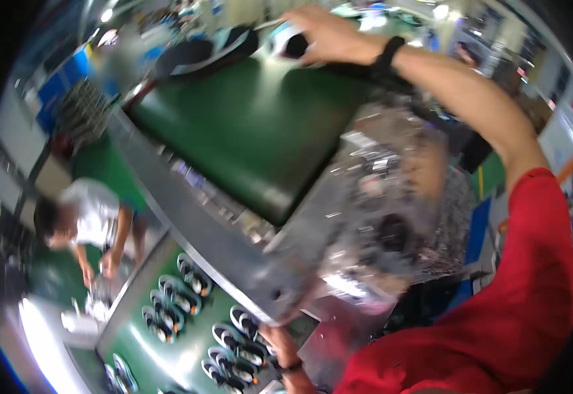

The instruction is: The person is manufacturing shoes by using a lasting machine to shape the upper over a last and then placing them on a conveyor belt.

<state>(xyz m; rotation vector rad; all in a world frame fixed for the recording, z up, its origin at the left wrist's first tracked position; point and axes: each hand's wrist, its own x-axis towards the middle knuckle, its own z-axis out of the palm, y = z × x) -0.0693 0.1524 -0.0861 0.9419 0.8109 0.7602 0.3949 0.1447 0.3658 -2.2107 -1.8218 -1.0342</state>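
Observation:
My right hand, with a black band at the wrist, reaches to the far end of a green conveyor belt. Its fingers curl around a black and white shoe, blurred by motion. Beside that shoe lie more dark shoes with pale soles. Low in the view, my left hand is at the corner of a grey metal frame, close to a black and white shoe. Its fingers are mostly hidden, so I cannot tell whether it grips anything.
Several black and white shoes stand in rows on a lower green belt. Crumpled clear plastic bags cover the surface right of the upper belt. At the left a person in a white shirt works with both hands over a small white object.

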